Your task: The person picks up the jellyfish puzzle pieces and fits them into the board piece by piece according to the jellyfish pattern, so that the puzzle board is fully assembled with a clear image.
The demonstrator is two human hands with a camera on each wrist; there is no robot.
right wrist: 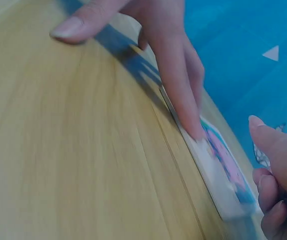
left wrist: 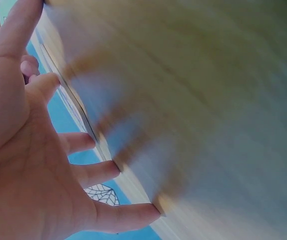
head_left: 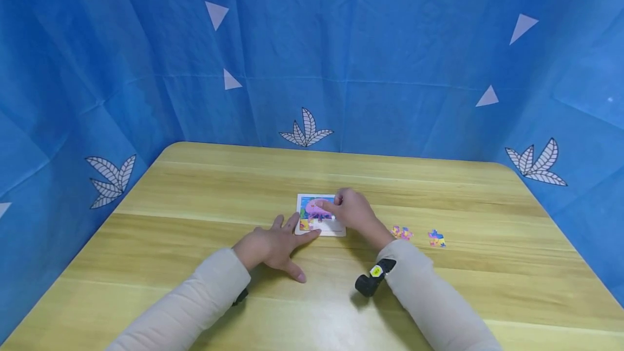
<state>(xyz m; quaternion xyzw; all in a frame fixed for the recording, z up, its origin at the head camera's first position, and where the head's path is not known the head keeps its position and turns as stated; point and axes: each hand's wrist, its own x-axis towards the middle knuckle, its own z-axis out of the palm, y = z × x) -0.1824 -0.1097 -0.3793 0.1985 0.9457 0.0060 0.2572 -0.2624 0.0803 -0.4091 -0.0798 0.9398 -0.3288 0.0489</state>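
A small jigsaw board (head_left: 333, 233) with a white border lies on the table, its picture partly filled with a pink shape on blue and some yellow. My left hand (head_left: 278, 245) is spread at its lower left, the index fingertip resting on the front border. In the left wrist view, the left hand's fingers (left wrist: 98, 175) are straight and apart. Over the board's right side is my right hand (head_left: 355, 210), its thumb stretched across the picture and its fingers curled. The right wrist view shows the right hand (right wrist: 283, 165) beside the board, with no piece visible in it.
Right of the right forearm lie two small groups of puzzle pieces: pink-and-yellow pieces (head_left: 402, 233) and blue-and-yellow pieces (head_left: 437, 238). The wooden table (head_left: 234, 177) has a blue curtain (head_left: 390, 69) behind it. A black wrist camera (head_left: 372, 278) sticks out from the right sleeve.
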